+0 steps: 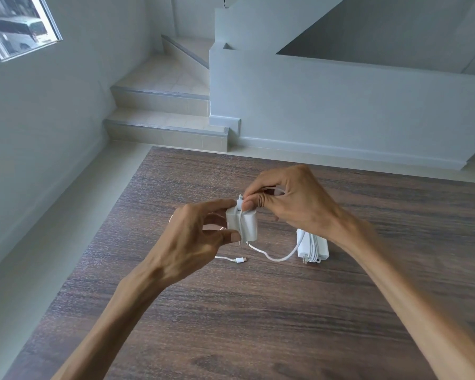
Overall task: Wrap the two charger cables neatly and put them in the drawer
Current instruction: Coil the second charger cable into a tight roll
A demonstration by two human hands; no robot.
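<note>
Head view, near to far: my forearms reach over the wooden table (pixel 258 325). On it lies a loose connector end (pixel 240 260) of white cable, not yet taken up. Above it my left hand (pixel 192 237) grips a white charger block (pixel 243 224) between thumb and fingers, holding it just above the tabletop, one turn of cable running across its face. My right hand (pixel 288 204) pinches the cable (pixel 274 255) at the block's top edge, fingers curled; a slack loop hangs down to the right. Just beyond that loop the second charger (pixel 311 246) stands on the table, its cable already wound in tidy parallel turns. I judge the task near its midpoint: one charger wrapped, one being wound, both still to be stowed. No drawer is visible. Farther off rise tiled stairs (pixel 162 105).
</note>
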